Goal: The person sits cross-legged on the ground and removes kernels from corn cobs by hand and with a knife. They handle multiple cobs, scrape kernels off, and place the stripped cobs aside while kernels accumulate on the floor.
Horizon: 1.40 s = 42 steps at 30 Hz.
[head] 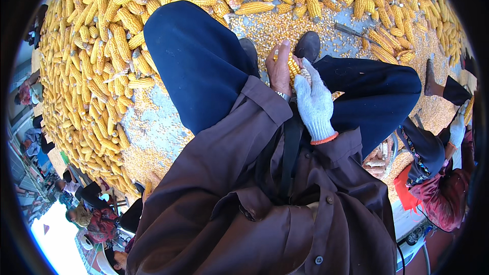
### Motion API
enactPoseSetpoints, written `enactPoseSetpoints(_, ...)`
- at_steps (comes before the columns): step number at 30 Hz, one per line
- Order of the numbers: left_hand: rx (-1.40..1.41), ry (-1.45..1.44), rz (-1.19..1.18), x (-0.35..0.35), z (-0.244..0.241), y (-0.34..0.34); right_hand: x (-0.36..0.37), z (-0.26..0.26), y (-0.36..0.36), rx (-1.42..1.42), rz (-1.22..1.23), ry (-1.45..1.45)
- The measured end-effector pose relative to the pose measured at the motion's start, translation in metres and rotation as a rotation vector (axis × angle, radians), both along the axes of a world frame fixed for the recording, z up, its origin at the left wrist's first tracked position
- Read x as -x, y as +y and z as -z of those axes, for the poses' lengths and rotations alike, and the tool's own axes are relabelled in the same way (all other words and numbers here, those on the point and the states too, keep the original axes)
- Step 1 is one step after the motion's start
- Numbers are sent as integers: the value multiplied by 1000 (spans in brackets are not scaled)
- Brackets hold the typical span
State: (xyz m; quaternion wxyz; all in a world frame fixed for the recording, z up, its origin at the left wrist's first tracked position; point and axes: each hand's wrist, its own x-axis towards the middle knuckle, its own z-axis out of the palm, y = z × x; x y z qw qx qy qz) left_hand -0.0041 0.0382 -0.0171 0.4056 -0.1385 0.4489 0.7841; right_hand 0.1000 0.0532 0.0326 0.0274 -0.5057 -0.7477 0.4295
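Note:
My left hand point(280, 69), bare and with a metal watch band at the wrist, is closed around a yellow ear of corn point(293, 68) between my knees. My right hand point(315, 101) wears a white knit glove with an orange cuff; its fingers and thumb are against the ear's right side, where a paler patch shows. Whether the glove holds something of its own is hard to tell. Loose corn kernels point(259, 26) lie scattered on the concrete floor below my hands and around my dark shoes.
A large heap of corn ears point(91, 65) curves along the left and far side. A tool with a long shaft point(355, 33) lies near a smaller group of ears point(389, 46). At right, a co-worker sits by a container of cobs point(376, 162). More people are at left.

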Motion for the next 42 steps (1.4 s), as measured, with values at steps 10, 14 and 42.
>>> enactPoseSetpoints(10, 47, 59, 34, -8, 12, -6, 8, 33, 13, 29, 206, 75)
enactPoseSetpoints(14, 28, 42, 46, -8, 6, -4, 9, 37, 22, 137, 282, 188)
enactPoseSetpoints(42, 28, 114, 214, -4, 9, -7, 14, 12, 1, 2, 146, 142)
